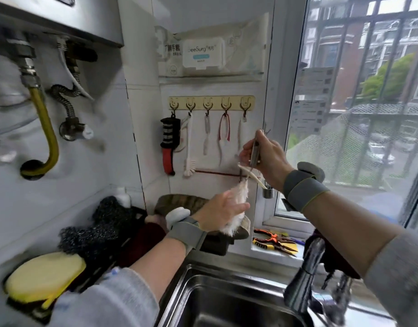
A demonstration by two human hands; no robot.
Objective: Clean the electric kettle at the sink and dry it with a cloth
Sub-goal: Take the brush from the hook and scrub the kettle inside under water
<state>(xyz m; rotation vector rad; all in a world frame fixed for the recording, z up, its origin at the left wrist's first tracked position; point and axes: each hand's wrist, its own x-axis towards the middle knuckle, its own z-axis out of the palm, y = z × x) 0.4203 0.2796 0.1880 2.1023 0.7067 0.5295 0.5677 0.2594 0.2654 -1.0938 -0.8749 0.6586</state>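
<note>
A window (359,109) with dark bars fills the right side, beside the white tiled wall (203,10) ahead. Below, the stainless steel sink (217,300) sits at the bottom centre, its chrome tap (307,274) blurred at the right. The electric kettle is not in view.

On the wall hangs a pale packet of wipes (211,54), and under it a yellow strip of five hooks (211,103) carrying a black and red knife sharpener (169,143), a white brush (188,147) and other thin utensils. At the left, a yellow round sponge (45,276) lies on a dark rack, with dark scouring mesh (101,227) behind it. Orange-handled pliers (274,241) rest on the sill.

The right hand (266,156), raised near the hooks, has its fingers curled round a slim metal clip (254,152). The left hand (223,212), lower and nearer the sink, grips a white fluffy cloth (238,197) that hangs from a small wall hook (241,177). Both wrists wear grey straps.
</note>
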